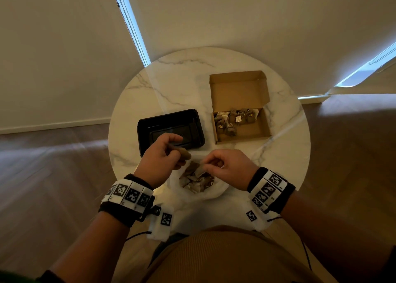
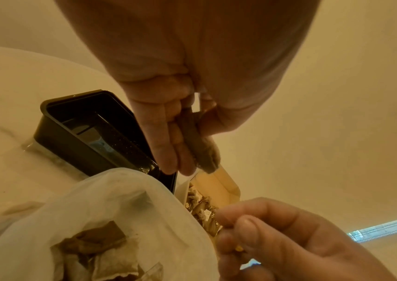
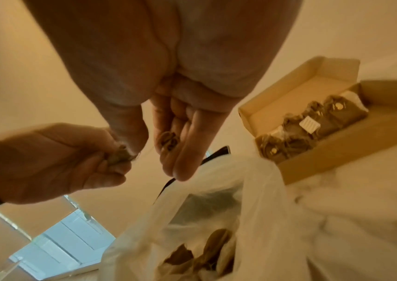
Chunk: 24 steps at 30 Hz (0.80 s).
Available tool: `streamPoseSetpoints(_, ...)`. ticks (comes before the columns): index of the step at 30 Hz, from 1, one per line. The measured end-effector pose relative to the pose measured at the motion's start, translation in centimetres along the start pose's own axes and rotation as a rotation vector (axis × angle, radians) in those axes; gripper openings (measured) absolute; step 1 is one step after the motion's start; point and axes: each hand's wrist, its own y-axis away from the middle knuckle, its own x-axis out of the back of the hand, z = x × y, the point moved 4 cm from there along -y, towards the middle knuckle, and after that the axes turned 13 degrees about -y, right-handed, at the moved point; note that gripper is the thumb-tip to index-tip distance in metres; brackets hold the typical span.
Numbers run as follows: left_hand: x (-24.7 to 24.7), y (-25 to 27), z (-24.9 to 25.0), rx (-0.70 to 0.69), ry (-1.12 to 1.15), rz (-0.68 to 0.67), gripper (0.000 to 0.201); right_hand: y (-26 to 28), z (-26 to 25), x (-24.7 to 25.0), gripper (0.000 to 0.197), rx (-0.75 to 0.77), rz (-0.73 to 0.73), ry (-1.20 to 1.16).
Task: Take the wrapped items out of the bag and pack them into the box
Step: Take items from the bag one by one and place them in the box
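On the left of the counter [image 1: 285,154] a black tray [image 1: 171,128] is sitting idle. Just in front of it the left hand [image 1: 165,156] is pinching one brown wrapped item [image 1: 184,154] between thumb and fingers. At centre the open white bag [image 1: 199,188] is lying nearest the person, more wrapped items [image 1: 197,179] showing inside. The right hand [image 1: 227,167] is hovering over its mouth, fingers curled round another small wrapped piece [image 3: 169,142]. The cardboard box [image 1: 242,119], part filled, is waiting farther back and to the right, long axis running left to right, so the right hand is looking nearer to it.
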Motion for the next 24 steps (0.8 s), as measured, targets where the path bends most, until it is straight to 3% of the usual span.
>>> streamPoseSetpoints(5, -0.4, 0.0, -0.1, 0.009, -0.122, -0.114, 0.041, 0.3, -1.1, 1.5, 0.015, 0.144, -0.039, 0.244)
streamPoseSetpoints(10, -2.3, 0.7, -0.2, -0.056, -0.266, -0.295, 0.016, 0.1, -2.7, 3.2, 0.012, 0.216, 0.040, 0.263)
streamPoseSetpoints(16, -3.8, 1.1, 0.1, -0.131, -0.500, -0.332, 0.028, -0.6, -3.6, 4.2, 0.012, 0.236, 0.106, 0.289)
streamPoseSetpoints(18, -4.2, 1.1, 0.0, -0.146, -0.535, -0.377, 0.023, -1.1, -3.1, 4.0, 0.012, 0.219, 0.113, 0.282)
streamPoseSetpoints(20, -4.4, 1.3, 0.0, -0.152, -0.446, -0.433, 0.016, -1.6, -2.4, 3.5, 0.011, 0.181, 0.119, 0.262)
streamPoseSetpoints(22, -4.4, 1.4, 0.1, -0.138, -0.211, -0.458, 0.014, -1.9, -1.5, 2.9, 0.010, 0.119, 0.125, 0.239)
streamPoseSetpoints(24, -3.8, 1.3, 0.4, -0.109, 0.021, -0.406, 0.015, -1.9, -0.6, 2.0, 0.010, 0.073, 0.119, 0.217)
